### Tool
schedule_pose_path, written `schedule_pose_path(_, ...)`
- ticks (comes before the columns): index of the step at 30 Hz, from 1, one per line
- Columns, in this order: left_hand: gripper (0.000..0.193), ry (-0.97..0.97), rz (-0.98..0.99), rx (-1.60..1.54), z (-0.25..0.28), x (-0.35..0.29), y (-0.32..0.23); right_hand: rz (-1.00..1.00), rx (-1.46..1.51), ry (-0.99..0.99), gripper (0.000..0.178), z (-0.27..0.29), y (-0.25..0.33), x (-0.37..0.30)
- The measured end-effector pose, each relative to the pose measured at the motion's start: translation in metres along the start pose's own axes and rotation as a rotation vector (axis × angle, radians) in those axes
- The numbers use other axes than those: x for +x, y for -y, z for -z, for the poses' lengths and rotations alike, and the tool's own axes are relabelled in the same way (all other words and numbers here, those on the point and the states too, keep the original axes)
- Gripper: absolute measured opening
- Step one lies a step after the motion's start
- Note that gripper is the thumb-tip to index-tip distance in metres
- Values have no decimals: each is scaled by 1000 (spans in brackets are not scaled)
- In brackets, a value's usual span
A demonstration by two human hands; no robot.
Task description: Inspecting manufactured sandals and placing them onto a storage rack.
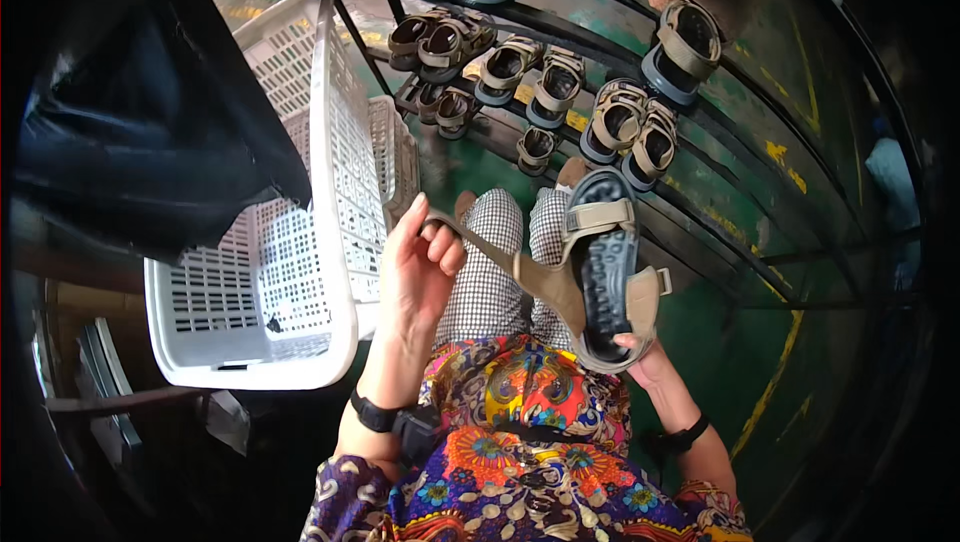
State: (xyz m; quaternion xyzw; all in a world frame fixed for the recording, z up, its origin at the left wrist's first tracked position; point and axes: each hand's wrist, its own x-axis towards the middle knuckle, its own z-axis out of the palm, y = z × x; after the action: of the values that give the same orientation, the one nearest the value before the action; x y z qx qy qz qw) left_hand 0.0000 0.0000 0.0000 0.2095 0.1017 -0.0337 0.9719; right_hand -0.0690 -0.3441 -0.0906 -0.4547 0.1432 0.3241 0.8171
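- Green floor (690, 342) lies under a black rack (600, 54) of sandals (558, 84).
- White basket (340, 337) stands beside the left arm (403, 357).
- Left grip (425, 257) pinches a beige sandal's (607, 287) strap (490, 257); right grip (645, 360) clasps its heel.

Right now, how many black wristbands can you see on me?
2: one black wristband around the wrist of your left hand, which holds a strap; the other around the wrist of your right hand, which holds the sandal.
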Motion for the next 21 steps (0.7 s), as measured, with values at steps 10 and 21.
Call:
schedule_pose_path(10, 37, 223, -24, 559, -21, 13, 21, -328, -166, -30, 46, -31, -16, 24)
schedule_pose_path(21, 18, 182, 198, 705, 11, 24, 69, 131, -666, -83, 36, -35, 68, 43)
